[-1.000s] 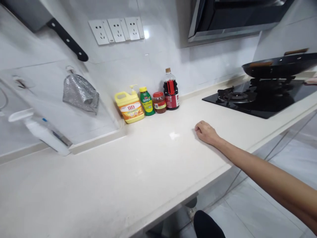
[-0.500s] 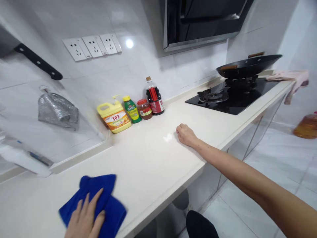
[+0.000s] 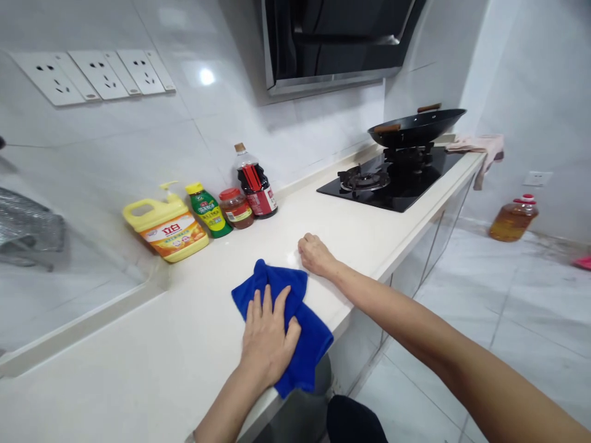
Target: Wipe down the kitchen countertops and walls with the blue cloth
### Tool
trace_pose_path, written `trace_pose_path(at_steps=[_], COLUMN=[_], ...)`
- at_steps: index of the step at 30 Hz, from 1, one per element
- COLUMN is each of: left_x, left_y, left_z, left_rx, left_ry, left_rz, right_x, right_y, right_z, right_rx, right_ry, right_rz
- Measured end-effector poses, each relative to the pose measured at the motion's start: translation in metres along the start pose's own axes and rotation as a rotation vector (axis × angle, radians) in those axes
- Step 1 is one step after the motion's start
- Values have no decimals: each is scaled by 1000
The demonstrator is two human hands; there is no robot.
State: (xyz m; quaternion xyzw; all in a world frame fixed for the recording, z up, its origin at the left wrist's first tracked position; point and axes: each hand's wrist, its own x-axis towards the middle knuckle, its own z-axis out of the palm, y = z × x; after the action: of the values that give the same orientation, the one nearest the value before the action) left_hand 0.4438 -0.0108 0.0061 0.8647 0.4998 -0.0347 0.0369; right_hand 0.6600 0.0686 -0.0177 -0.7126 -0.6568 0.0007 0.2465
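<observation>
My left hand [image 3: 268,335] lies flat with spread fingers on a blue cloth [image 3: 309,341], pressing it onto the cream countertop [image 3: 138,363] near the front edge. Part of the cloth hangs over that edge. My right hand [image 3: 315,253] rests on the counter just right of the cloth, fingers curled under in a loose fist with nothing visible in it.
Against the back wall stand a yellow detergent jug [image 3: 167,225], a green bottle [image 3: 207,209], a red-lidded jar [image 3: 236,208] and a dark sauce bottle [image 3: 255,183]. Farther right are a black gas hob [image 3: 392,181] with a wok [image 3: 415,126], a pink rag [image 3: 480,146] and, on the floor, an oil jug [image 3: 512,218].
My left hand has slid the blue cloth rightward along the counter, up to my right hand. The view has swung right. The right hand has stayed in place.
</observation>
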Motion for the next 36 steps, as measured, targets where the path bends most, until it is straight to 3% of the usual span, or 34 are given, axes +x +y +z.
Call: trace_pose_path(at_steps=[4, 8, 14, 20, 24, 27, 29, 31, 36], left_x=[28, 40, 30, 18, 21, 29, 32, 34, 30], left_y=[16, 12, -11, -51, -73, -78, -77, -76, -74], left_z=[0, 3, 4, -7, -5, 2, 6, 7, 4], left_rx=[-105, -165, -300, -295, -358, -383, -331, -300, -322], left_ry=[63, 90, 56, 9, 122, 261, 286, 249, 184], left_rz=[51, 94, 163, 243, 221, 208, 225, 218, 168], right_x=[3, 5, 7, 4, 1, 0, 0, 1, 7], right_y=[3, 7, 9, 4, -1, -2, 0, 2, 8], right_z=[1, 2, 0, -10, -16, -15, -13, -10, -11], right_rx=[43, 90, 164, 248, 262, 282, 303, 315, 409], right_ry=[2, 6, 9, -40, -131, -164, -159, -101, 254], right_rz=[11, 30, 39, 22, -73, -144, -166, -125, 175])
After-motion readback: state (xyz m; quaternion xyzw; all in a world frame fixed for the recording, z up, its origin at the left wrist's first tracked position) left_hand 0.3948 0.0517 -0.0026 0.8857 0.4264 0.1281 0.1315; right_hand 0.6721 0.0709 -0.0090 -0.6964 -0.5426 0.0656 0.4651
